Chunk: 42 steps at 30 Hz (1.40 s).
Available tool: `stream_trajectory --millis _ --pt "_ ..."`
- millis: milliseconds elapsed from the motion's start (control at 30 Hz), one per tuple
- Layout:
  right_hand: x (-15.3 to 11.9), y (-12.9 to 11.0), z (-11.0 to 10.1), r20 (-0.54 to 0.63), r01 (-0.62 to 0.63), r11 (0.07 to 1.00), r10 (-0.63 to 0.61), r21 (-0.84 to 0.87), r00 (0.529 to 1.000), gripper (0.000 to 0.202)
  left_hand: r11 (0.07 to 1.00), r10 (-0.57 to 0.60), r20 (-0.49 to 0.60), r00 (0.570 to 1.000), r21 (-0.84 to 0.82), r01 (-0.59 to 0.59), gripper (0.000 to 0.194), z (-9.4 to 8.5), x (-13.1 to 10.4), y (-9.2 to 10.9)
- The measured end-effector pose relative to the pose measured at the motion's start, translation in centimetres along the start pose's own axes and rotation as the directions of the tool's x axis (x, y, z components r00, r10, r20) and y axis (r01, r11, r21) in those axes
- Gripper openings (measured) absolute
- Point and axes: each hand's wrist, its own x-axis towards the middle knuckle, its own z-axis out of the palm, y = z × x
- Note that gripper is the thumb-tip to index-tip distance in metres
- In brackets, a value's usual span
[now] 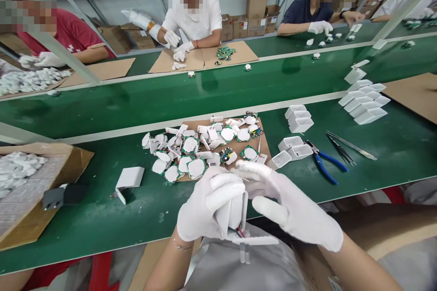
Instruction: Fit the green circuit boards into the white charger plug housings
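My left hand (213, 200), in a white glove, is wrapped round a white plastic housing (235, 211) just over the table's front edge. Red and dark wires and a flat white end piece (256, 240) hang from the housing's lower end. My right hand (290, 204), also gloved, is beside the housing with its fingers spread and the thumb apart; nothing shows in it. Beyond my hands lies a pile of green circuit boards with white pads (196, 168) on cardboard (265, 138).
White open housings (296, 151) stand right of the pile, near blue-handled pliers (322, 163) and tweezers (341, 149). A white housing (131, 177) and a carton of white parts (61, 168) are at left. People work across the green conveyor (153, 102).
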Motion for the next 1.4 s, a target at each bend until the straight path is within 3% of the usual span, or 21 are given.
stream_trajectory --millis 133,300,633,867,967,1033,1167,1267,1400 --pt "-0.1 -1.0 -0.3 0.054 -0.078 0.965 0.094 -0.251 0.994 0.015 0.982 0.006 -0.019 1.0 0.191 -0.002 0.033 -0.4 0.3 0.3" --pt "0.9 -1.9 0.1 0.078 -0.065 0.933 0.098 -0.354 0.992 0.017 0.93 0.006 -0.034 0.999 0.366 0.007 0.029 -0.5 0.6 0.8" --pt "1.5 -1.2 0.9 -0.177 -0.066 0.841 -0.035 -0.537 0.984 0.014 0.91 -0.015 -0.023 1.0 0.414 0.023 0.037 0.1 -0.1 0.6" --pt "2.3 -0.7 0.4 -0.212 -0.135 0.902 0.05 -0.41 0.976 0.01 0.926 -0.018 -0.003 1.0 0.377 0.017 0.039 0.3 -0.4 0.4" --pt "2.3 -0.1 -0.3 -0.098 -0.137 0.963 0.117 -0.233 0.988 0.007 0.948 -0.041 -0.024 0.999 0.314 0.046 0.045 0.4 -0.5 0.2" --pt "2.2 0.2 -0.6 0.012 -0.107 0.994 0.107 -0.028 0.994 0.024 0.952 -0.055 -0.035 0.998 0.299 0.063 0.047 0.6 -0.6 0.1" --pt "2.3 0.5 0.2 0.139 -0.161 0.963 0.133 0.214 0.981 0.075 0.924 -0.025 -0.057 0.998 0.381 0.045 0.04 0.9 -0.8 0.3" --pt "2.7 0.3 1.2 0.134 -0.239 0.933 0.21 0.267 0.968 0.078 0.913 0.005 -0.082 0.997 0.406 0.029 0.034 1.0 -0.9 0.3" --pt "3.0 0.0 1.6 0.205 -0.253 0.847 0.174 0.468 0.963 0.071 0.947 -0.014 -0.103 0.995 0.317 0.046 0.036 0.9 -1.3 0.0"
